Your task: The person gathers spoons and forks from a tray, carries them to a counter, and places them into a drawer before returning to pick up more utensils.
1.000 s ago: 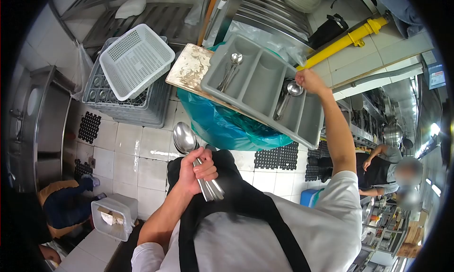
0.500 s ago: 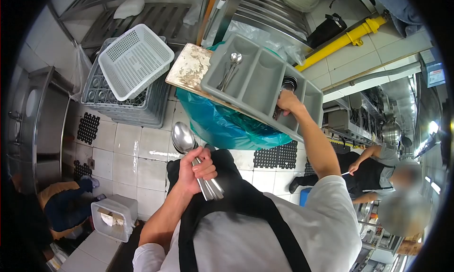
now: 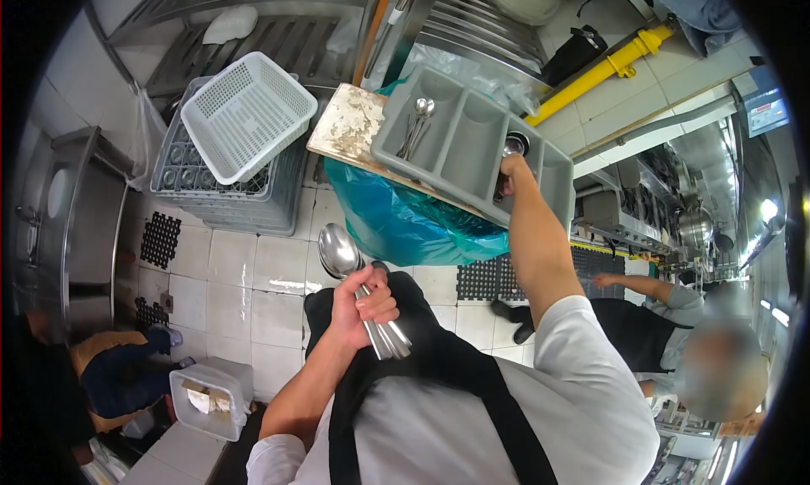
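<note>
My left hand (image 3: 364, 306) is closed around the handles of a bundle of large metal spoons (image 3: 339, 250), bowls up, in front of my apron. A grey cutlery tray (image 3: 434, 171) rests tilted in view on a worn board. My right hand (image 3: 512, 171) reaches into its third compartment, fingers curled around the handles of other spoons (image 3: 516, 142) stacked there; the fingertips are partly hidden. Several small spoons (image 3: 418, 124) lie in the first compartment. No cutlery shows in the second one.
A white plastic basket (image 3: 245, 118) sits on stacked grey glass racks (image 3: 232, 211) to the left. Below the board (image 3: 346, 126) hangs a teal bag (image 3: 380, 219). A bin (image 3: 213, 401) stands lower left. Other people (image 3: 633, 333) are at right and lower left.
My right hand has shifted slightly up and deeper among the spoons in the compartment. My left hand still holds its bundle. The person at right has moved an arm.
</note>
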Available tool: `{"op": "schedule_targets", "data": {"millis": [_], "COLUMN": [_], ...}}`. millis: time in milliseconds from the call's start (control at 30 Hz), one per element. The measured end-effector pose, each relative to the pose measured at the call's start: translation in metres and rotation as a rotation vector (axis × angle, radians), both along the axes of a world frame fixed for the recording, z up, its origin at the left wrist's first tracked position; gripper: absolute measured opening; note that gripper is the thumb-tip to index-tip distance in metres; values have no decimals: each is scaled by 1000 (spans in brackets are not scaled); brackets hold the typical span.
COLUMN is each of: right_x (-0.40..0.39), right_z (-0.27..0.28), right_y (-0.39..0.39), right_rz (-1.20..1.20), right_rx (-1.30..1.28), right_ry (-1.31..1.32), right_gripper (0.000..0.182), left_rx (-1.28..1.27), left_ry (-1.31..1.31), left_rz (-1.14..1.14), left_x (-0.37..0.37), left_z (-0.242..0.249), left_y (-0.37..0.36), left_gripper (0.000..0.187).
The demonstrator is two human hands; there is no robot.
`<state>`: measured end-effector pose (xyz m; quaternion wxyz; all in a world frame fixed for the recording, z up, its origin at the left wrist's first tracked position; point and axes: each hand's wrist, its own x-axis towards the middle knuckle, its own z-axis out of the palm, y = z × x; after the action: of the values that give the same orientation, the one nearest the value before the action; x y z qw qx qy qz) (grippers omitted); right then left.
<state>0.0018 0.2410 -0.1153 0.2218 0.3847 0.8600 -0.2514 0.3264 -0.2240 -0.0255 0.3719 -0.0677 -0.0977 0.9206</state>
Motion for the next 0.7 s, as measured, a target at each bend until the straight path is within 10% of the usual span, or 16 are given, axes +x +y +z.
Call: {"op": "schedule_targets", "data": {"millis": [700], "right_x": [26], "right_z": [114], "right_y": [-48], "right_rz": [-145], "right_rx": [-283], "right_ry": [-145], "right_gripper": [16], "left_rx": [-63], "left_ry": [-9], "left_rz": [24], "left_x": [-4], "left_z": [2], "left_y": [-19], "left_gripper": [33]}}
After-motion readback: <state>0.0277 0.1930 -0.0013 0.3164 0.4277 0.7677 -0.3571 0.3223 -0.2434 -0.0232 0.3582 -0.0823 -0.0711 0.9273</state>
